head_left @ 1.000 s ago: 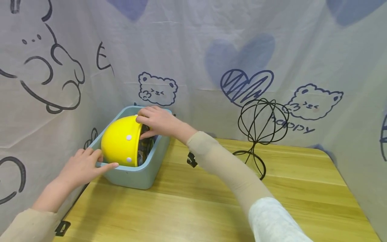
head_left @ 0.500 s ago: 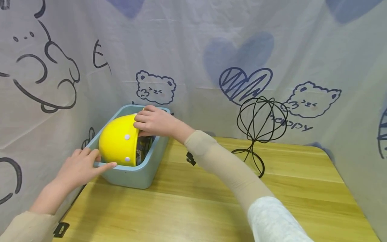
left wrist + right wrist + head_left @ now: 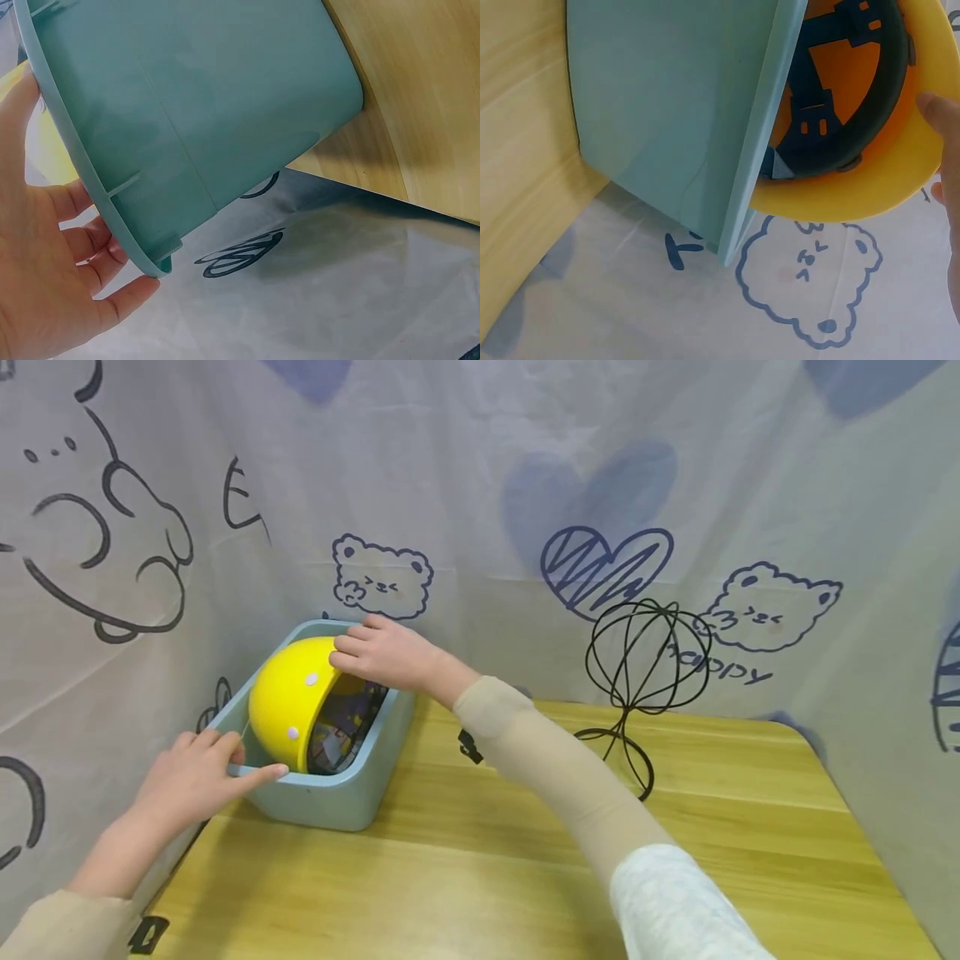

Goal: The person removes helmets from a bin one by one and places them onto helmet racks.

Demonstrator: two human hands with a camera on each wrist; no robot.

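A yellow hard hat [image 3: 288, 697] with white studs sits tilted inside a light blue bin [image 3: 315, 802], at the left of the head view. My right hand [image 3: 386, 653] pinches the hat's edge at its upper right. In the right wrist view the hat's brim [image 3: 900, 191] rises past the bin's wall, and a dark inner harness [image 3: 885, 97] shows inside. My left hand [image 3: 197, 777] grips the near left corner of the bin's rim [image 3: 79, 154], thumb along the front edge. Dark patterned items [image 3: 341, 727] lie under the hat, mostly hidden.
A black wire stand [image 3: 628, 706] with a globe-shaped top stands on the wooden table [image 3: 465, 852] at right. Black clips [image 3: 470, 747] show near the right forearm and at the table's left edge. Printed white cloth [image 3: 480, 485] walls in the back and sides.
The hard hat has tipped in the bin, its open side lifting so more of its inside and the items below show. The right hand rose slightly with it; the left stayed on the rim.
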